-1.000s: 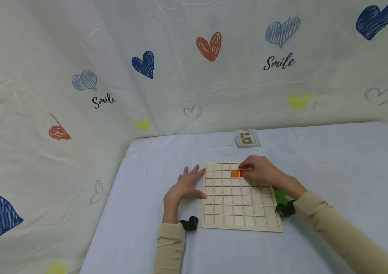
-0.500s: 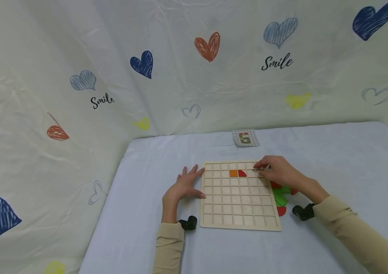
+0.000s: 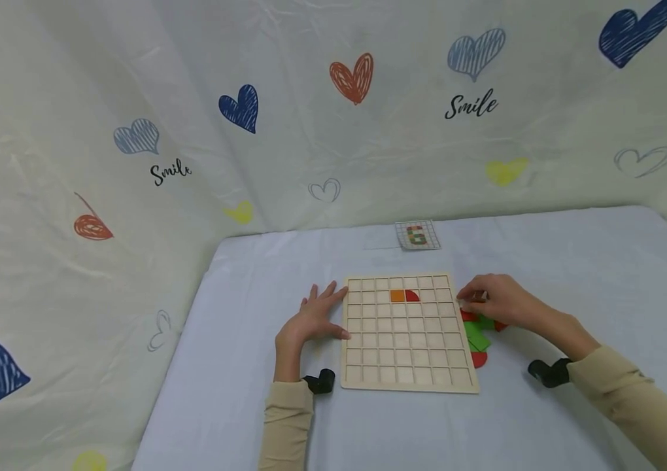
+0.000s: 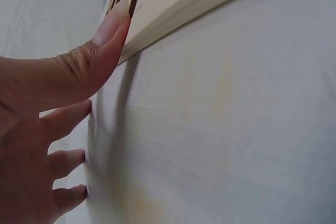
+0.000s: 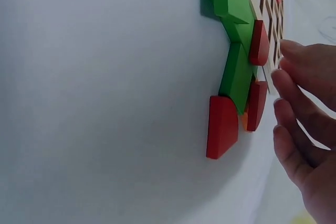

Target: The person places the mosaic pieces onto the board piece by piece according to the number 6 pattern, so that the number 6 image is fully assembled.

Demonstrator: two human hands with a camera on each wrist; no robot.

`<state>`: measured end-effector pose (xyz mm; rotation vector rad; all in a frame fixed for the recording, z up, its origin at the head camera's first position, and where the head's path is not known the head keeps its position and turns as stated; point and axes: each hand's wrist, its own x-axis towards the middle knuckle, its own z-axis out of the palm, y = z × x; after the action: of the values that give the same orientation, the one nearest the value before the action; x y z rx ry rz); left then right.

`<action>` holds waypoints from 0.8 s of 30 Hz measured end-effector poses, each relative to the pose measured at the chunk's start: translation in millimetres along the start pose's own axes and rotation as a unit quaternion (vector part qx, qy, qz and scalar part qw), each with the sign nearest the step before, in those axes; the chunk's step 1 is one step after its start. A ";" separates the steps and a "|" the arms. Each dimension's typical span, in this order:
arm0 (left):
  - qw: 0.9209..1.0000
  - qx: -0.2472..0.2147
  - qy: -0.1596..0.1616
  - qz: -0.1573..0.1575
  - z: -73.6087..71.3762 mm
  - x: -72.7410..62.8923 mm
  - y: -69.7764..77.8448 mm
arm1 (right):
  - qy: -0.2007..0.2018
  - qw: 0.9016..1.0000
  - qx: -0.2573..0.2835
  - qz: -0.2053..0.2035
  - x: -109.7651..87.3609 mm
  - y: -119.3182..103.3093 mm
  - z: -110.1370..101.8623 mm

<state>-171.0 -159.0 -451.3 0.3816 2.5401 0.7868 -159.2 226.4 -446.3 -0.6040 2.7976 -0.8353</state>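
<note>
A square wooden grid board [image 3: 404,358] lies on the white-covered table. In its upper part an orange square tile [image 3: 397,296] sits beside a red quarter-round tile [image 3: 412,296]. My left hand [image 3: 308,323] spreads its fingers at the board's left edge; in the left wrist view the thumb [image 4: 113,27] touches the rim. My right hand [image 3: 503,298] hovers by the board's right edge, over a small heap of red and green pieces. The right wrist view shows its fingers bent loosely with no piece between them, close to red pieces [image 5: 259,45] and green blocks [image 5: 236,74].
Behind the board lies a gridded pattern card [image 3: 418,235] with a coloured figure printed on it. A white curtain [image 3: 286,131] with hearts and lettering hangs beyond the table. Dark wrist cameras [image 3: 548,373] sit on both wrists.
My right hand has left the red tile, now lying beside the orange one, and moved right off the board to the loose pieces. My left hand stays at the board's edge.
</note>
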 end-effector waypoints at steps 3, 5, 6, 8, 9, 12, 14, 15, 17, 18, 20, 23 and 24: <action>1.000 0.000 0.002 0.002 -1.2 0.3 0.7 | -0.024 1.000 0.007 0.003 -3.3 1.3 -1.4; 1.000 -0.002 0.003 -0.001 -1.1 0.2 1.3 | -0.037 0.999 0.019 0.006 -5.0 2.1 -1.0; 1.000 -0.002 0.003 -0.002 -0.9 0.0 1.6 | -0.042 0.999 0.022 0.006 -5.7 2.7 -0.7; 1.000 -0.003 0.004 -0.003 -0.1 -0.1 1.9 | -0.049 0.998 0.027 0.005 -6.6 3.2 0.2; 1.000 -0.004 0.005 -0.003 0.3 -0.3 2.2 | -0.051 0.998 0.029 0.004 -7.2 3.1 0.4; 1.000 -0.004 0.006 -0.001 0.6 -0.7 0.8 | -0.054 0.998 0.017 -0.007 -6.3 2.3 1.5; 1.000 -0.003 0.006 0.001 0.6 -0.7 0.0 | -0.050 0.999 0.011 -0.013 -5.9 2.0 2.1; 1.000 -0.004 0.005 0.002 0.4 -0.8 0.0 | -0.047 0.999 0.009 -0.014 -5.8 1.9 2.5; 1.000 -0.005 0.003 0.004 0.3 -0.8 -0.4 | -0.041 0.999 0.012 -0.012 -5.4 1.8 3.5; 1.000 -0.006 0.002 0.004 0.3 -0.8 -0.5 | -0.040 0.999 0.016 -0.009 -5.4 1.7 3.9; 1.000 -0.006 0.000 0.003 0.3 -0.6 -0.5 | -0.037 0.999 0.028 -0.003 -5.2 1.2 4.6; 1.000 -0.004 -0.001 0.001 0.6 -0.3 -0.5 | -0.032 0.998 0.049 0.007 -4.9 0.0 5.6; 1.000 -0.004 -0.001 0.002 0.7 -0.3 -0.5 | -0.026 0.999 0.048 0.005 -4.7 -0.4 5.9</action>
<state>-170.4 -159.2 -452.0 0.3840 2.5353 0.7970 -153.2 225.2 -450.8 -0.5864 2.6941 -0.9303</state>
